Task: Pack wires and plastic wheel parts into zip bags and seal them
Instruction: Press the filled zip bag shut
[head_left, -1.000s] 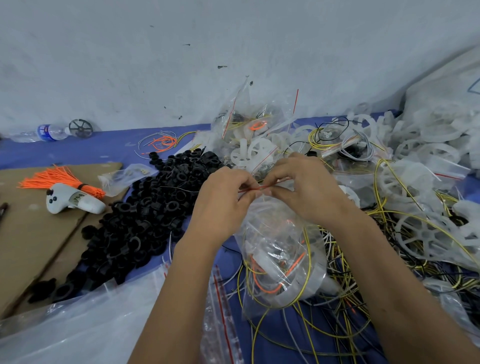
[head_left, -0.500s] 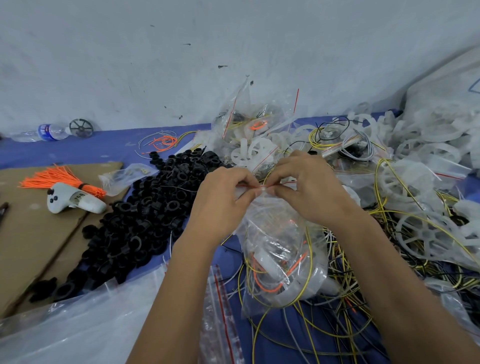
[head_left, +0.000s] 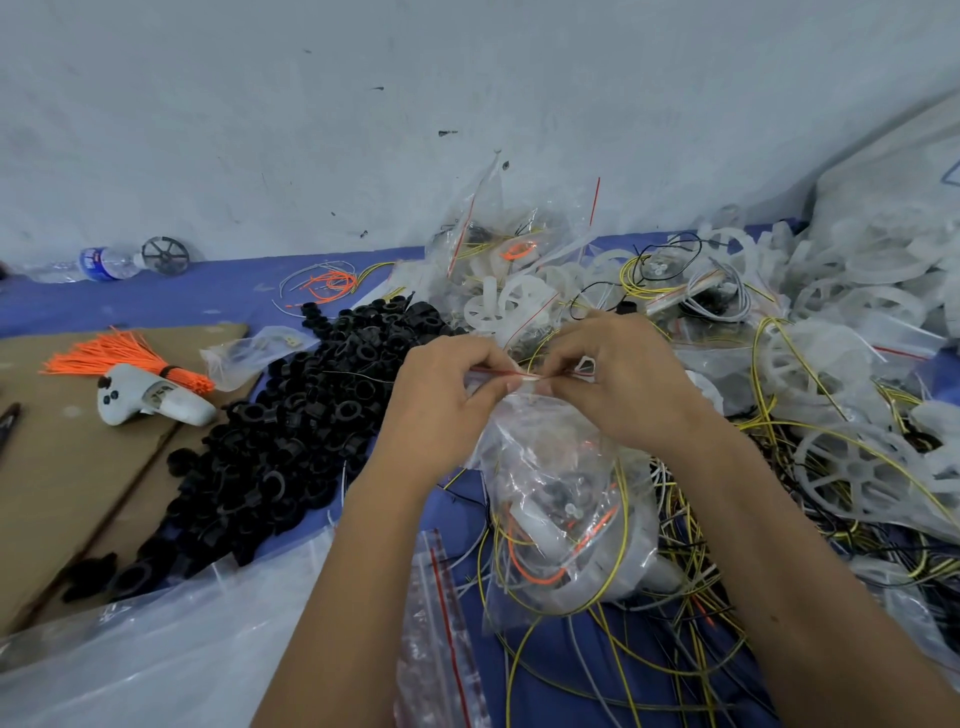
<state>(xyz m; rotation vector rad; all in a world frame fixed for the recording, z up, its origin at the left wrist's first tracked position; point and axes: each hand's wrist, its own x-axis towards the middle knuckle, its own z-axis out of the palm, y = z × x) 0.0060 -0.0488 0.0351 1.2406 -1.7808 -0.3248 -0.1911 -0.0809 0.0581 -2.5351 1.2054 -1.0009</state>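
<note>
1. The clear zip bag with a red seal line, filled with a white plastic wheel and orange and yellow wires (head_left: 561, 499), lies near the middle of the blue-covered floor surface (head_left: 171, 306), its body hanging toward the near edge and its mouth raised toward the wall.
2. The left hand (head_left: 447, 410) pinches the red zip strip (head_left: 498, 371) of that bag between thumb and curled fingers, at the strip's left portion.
3. The right hand (head_left: 618, 384) pinches the same strip just beside the left, fingertips of both hands nearly touching over its middle.
4. Governing relation: the strip's long axis runs left to right between the two grips; the stretch under and right of the right hand is hidden, so whether it is closed cannot be told.
5. Judgement: sealing is under way. The right hand lies nearer the strip's right end, so sliding outward along that axis would likely finish the closure.
6. Surroundings: a heap of black plastic rings (head_left: 291, 426) lies left of the bag; loose translucent white wheels tangled with yellow wires (head_left: 841, 457) lie right of it.
</note>
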